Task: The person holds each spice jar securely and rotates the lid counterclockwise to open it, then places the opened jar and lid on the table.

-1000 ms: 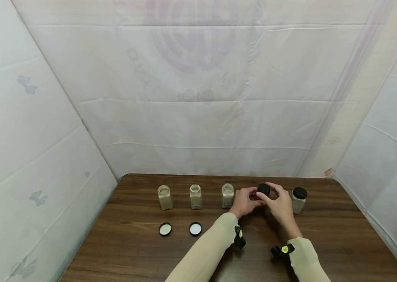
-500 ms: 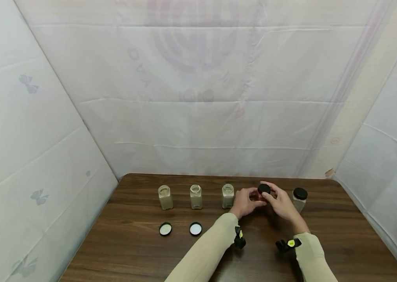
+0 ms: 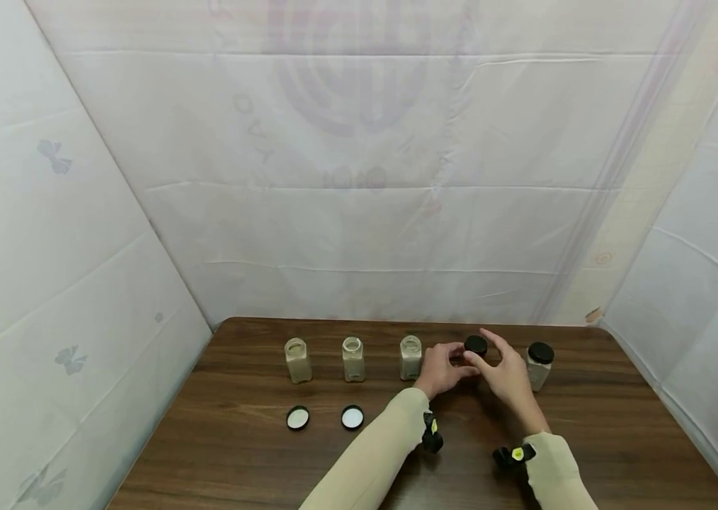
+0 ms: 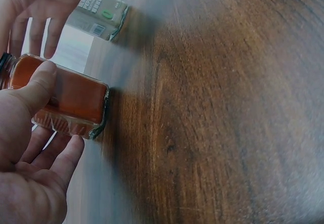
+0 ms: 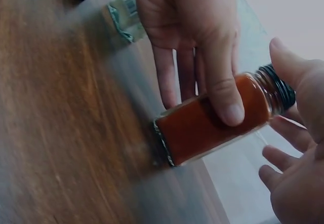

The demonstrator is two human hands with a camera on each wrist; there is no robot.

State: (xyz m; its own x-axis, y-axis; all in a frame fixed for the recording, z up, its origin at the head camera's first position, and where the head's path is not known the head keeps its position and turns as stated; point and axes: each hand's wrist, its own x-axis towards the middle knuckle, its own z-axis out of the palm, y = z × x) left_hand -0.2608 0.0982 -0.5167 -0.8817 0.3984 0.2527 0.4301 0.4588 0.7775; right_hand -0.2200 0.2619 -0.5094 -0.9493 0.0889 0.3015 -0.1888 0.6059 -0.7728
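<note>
Along the far edge of the dark wood-grain table (image 3: 238,460), three lidless square glass jars with pale contents (image 3: 354,363) are standing from the left corner towards the middle; two round black lids (image 3: 298,418) are lying pale side up nearer the front edge. Next, the left hand (image 3: 438,372) is gripping a square glass jar of orange-red contents (image 5: 190,127), thumb and fingers about its sides. Near the far edge, that jar is pointing lid-up, its long axis running upright; only the wrist views are showing its colour clearly. The right hand (image 3: 507,375) is surrounding its black screw lid (image 3: 476,344); whether the fingers are pinching, I cannot tell. Towards the far right corner, a black-lidded glass jar (image 3: 539,370) is standing; the left wrist view is revealing blurred white lettering, a green mark and a barcode (image 4: 98,30).
</note>
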